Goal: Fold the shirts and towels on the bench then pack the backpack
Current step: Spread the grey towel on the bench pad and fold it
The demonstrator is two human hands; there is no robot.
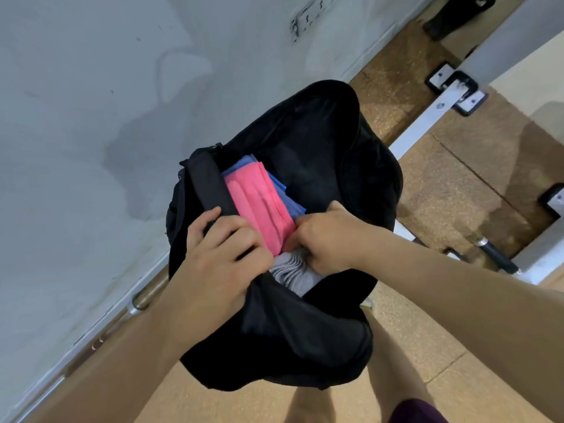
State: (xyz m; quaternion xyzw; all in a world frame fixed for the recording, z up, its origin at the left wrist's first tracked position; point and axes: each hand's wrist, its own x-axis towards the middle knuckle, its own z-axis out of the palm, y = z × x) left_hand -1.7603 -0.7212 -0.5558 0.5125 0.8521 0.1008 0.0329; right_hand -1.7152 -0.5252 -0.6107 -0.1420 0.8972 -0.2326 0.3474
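Looking down, we see the black backpack point(320, 154) open over the cork floor point(442, 184). Our left grip point(219, 251) is clamped on its opening edge. Our right grip point(326, 239) is curled tight on the grey cloth point(293, 276) in the opening. 1 pink cloth point(259, 203) and 1 blue cloth point(288, 198) lie folded inside, touching it.

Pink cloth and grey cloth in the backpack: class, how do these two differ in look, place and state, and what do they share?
The pink cloth is bright and lies in smooth folds; the grey cloth is pale and creased where the right hand grips it. The pink cloth sits farther in, beside a blue cloth; the grey cloth is at the near rim. Both are inside the black backpack.
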